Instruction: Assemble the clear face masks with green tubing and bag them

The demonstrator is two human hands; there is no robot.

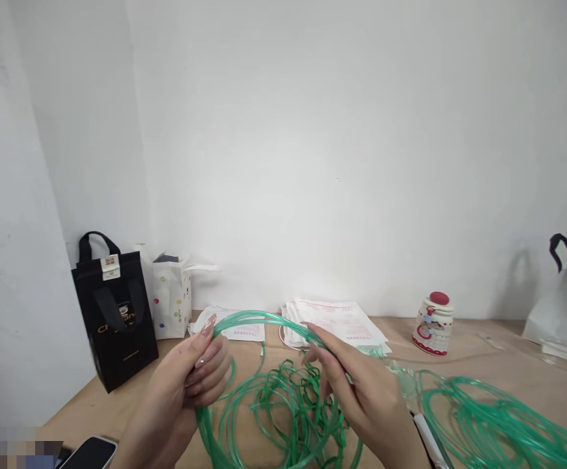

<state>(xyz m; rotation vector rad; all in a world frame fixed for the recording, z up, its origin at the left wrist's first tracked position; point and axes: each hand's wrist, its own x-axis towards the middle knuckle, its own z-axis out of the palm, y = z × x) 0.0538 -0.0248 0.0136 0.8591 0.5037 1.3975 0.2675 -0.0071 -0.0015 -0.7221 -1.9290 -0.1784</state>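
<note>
A coil of clear green plastic tubing (283, 397) is held up over the wooden table (483, 365). My left hand (190, 384) is closed round the left side of the loop, fingers wrapped over the strands. My right hand (361, 391) pinches the right side of the same loop near its top arc. More loops of the tubing hang tangled between both hands. A second bundle of green tubing (493, 417) lies on the table to the right.
A black gift bag (117, 312) and a small white dotted bag (172, 296) stand at the left by the wall. Stacked white packets (342, 322), a small red-capped jar (433, 324), a white bag (564, 306) and a phone (90, 453) are around.
</note>
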